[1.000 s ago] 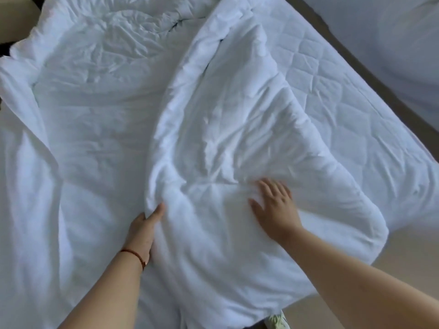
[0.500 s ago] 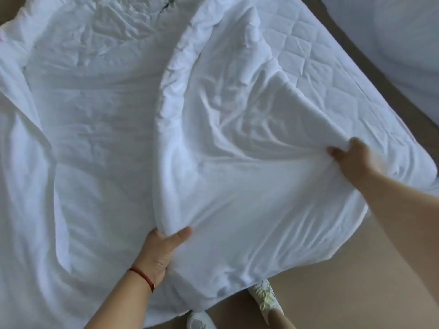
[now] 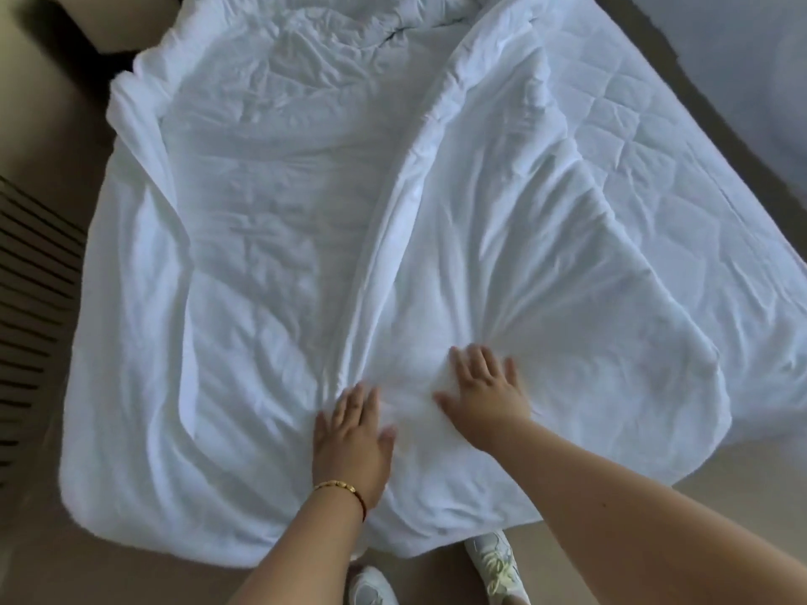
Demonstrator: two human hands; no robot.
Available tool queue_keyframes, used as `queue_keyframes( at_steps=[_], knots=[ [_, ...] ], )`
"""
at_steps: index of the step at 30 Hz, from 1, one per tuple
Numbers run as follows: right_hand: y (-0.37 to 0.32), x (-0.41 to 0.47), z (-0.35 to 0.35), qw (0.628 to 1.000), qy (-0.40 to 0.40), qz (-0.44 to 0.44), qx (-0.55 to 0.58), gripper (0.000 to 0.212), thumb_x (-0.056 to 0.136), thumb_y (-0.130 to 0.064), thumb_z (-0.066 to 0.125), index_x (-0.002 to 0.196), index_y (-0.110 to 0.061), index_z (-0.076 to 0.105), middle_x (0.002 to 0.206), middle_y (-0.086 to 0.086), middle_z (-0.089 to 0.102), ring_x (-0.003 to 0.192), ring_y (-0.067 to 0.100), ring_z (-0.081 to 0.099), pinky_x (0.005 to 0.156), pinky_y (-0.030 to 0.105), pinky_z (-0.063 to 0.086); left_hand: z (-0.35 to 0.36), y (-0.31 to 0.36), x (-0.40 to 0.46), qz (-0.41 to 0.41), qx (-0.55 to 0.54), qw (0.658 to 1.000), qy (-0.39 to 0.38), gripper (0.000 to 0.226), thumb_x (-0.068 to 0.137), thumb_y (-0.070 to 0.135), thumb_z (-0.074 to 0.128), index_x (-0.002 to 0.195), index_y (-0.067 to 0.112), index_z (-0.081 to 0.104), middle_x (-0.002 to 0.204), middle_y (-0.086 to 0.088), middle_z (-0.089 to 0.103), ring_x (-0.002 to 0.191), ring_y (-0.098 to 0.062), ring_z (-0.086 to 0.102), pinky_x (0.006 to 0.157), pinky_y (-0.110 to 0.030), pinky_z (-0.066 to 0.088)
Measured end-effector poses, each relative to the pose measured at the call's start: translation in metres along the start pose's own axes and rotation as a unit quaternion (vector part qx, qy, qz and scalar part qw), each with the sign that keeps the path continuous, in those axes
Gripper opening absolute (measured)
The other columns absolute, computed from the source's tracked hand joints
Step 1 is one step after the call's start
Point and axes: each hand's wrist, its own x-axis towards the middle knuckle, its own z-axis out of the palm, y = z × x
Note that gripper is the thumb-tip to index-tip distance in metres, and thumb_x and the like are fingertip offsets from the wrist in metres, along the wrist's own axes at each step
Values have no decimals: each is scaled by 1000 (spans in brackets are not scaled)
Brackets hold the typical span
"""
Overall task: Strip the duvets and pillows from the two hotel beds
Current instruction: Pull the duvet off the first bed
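A white duvet [image 3: 262, 264] lies crumpled over the near bed, with its right part folded back over the middle in a thick flap [image 3: 524, 264]. The quilted mattress cover [image 3: 646, 137] shows bare at the right. My left hand [image 3: 351, 438], with a bracelet at the wrist, lies flat on the duvet near the foot edge, fingers spread. My right hand [image 3: 484, 386] presses flat on the folded flap just beside it, fingers apart. Neither hand grips cloth. No pillow is in view.
The second bed [image 3: 751, 80], covered in white, lies at the upper right across a brown floor gap [image 3: 698, 98]. Beige floor [image 3: 720, 482] surrounds the bed's foot. My white shoes [image 3: 493, 561] stand at the foot edge. A striped surface [image 3: 30, 272] lies at the left.
My right hand let go of the flap's right edge and came back to the middle. My left hand released the fold's edge. Both now lie flat, close together.
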Motion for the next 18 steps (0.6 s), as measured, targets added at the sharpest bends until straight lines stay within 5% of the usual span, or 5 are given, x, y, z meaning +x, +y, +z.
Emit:
queue_keyframes(
  at_steps=[3,6,10,14,18],
  knots=[
    [-12,-2,1,999,1,33,20,76,93,-62,23,153,-20,1,160,6,4,147,21,-3,119,44,0,-8,-44,-20,0,-78,993,88,65,96,52,18,152,21,20,160,2,16,148,-12,10,120,-30,2],
    [-49,4,-9,998,44,13,49,76,94,-61,26,153,-18,3,159,9,8,147,23,3,119,39,4,-21,-99,-39,-122,-133,971,154,60,99,35,43,150,9,26,157,-11,25,146,-22,19,120,-32,13],
    [-128,13,-8,994,37,-72,74,78,93,-63,26,153,-20,1,160,7,9,147,21,6,119,37,8,-35,-172,-58,-258,-174,935,171,63,98,34,46,150,6,23,157,-14,22,145,-26,19,119,-38,17],
    [-178,24,9,995,-40,-68,56,80,90,-69,22,153,-25,-1,160,14,2,148,26,0,119,43,6,-46,-224,-56,-342,-215,897,181,77,93,41,54,151,6,18,158,-16,18,144,-33,16,118,-42,17],
    [-182,35,20,994,-89,-54,26,77,88,-71,22,152,-32,3,159,18,-3,147,27,-8,118,46,1,-52,-226,-34,-309,-269,903,132,116,71,66,67,153,14,3,158,-10,14,144,-32,17,114,-49,27]
  ],
)
